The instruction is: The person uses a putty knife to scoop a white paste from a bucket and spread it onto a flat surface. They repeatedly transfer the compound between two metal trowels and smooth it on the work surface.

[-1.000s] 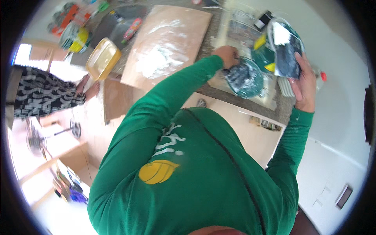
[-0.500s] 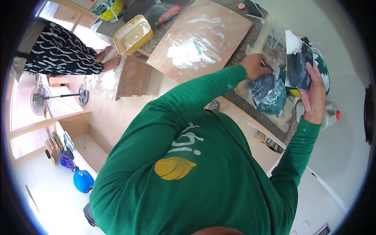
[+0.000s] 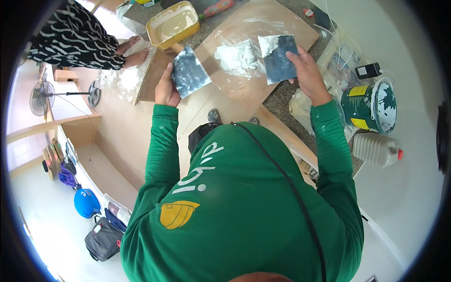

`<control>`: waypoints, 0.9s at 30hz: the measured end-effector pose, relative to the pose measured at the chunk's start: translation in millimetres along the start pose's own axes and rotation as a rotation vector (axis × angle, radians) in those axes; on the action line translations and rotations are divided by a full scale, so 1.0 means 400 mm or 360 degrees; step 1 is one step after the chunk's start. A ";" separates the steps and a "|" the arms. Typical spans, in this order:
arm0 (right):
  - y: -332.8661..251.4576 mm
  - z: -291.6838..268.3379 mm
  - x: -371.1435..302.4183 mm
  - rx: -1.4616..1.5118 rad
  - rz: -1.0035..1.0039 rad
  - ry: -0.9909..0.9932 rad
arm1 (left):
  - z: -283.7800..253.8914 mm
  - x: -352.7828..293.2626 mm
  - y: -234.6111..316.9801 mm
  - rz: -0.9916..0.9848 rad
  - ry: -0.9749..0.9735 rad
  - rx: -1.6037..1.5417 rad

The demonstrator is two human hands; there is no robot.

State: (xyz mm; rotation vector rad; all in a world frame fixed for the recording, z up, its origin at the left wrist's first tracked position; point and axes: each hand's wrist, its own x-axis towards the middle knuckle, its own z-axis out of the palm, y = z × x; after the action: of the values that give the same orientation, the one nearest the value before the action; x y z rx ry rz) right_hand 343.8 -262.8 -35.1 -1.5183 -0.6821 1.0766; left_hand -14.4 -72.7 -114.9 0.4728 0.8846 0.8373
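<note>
My left hand (image 3: pixel 167 89) grips a dark, flat rectangular scraper plate (image 3: pixel 190 75) by its edge, its face smeared with white. In my right hand (image 3: pixel 310 77) is a second dark scraper plate (image 3: pixel 283 63), with white material caked along its upper left corner. This second plate hangs over a wooden board (image 3: pixel 293 26), just right of a white heap of putty or powder (image 3: pixel 237 58) on that board. The first plate is tilted, beyond the board's near left edge. Both hands are closed on their plates, well apart from each other.
A yellow tub (image 3: pixel 190 30) with cream residue sits beyond the board's left. At right stand a green bucket (image 3: pixel 364 105) smeared white, a plastic jug (image 3: pixel 376 149) and a black device (image 3: pixel 368 70) with cables. Someone's bare feet (image 3: pixel 136 57) are on a whitened surface at left.
Both hands have moved left, from beside the green bucket to the board. My left hand now holds its plate raised; the right-hand plate has come over beside the white heap.
</note>
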 end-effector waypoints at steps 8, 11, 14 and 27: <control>0.015 0.106 0.060 -0.0586 -0.0019 0.0046 | -0.150 -0.036 -0.029 -0.0059 0.0168 -0.0188; 0.030 0.114 0.082 -0.0755 -0.0096 0.0089 | -0.147 -0.031 -0.025 -0.0112 0.0099 -0.0260; 0.051 0.133 0.103 -0.0860 -0.0217 0.0110 | -0.153 -0.017 -0.018 -0.0153 0.0053 -0.0266; 0.060 0.194 0.086 -0.1063 -0.0282 0.0095 | -0.084 0.000 -0.015 -0.0213 -0.0053 -0.0100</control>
State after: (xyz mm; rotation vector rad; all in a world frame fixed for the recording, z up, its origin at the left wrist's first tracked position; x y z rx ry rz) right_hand 285.7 -204.3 -66.4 -1.9919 -1.1871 0.6900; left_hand -39.4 -75.4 -138.0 0.3676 0.8474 0.7308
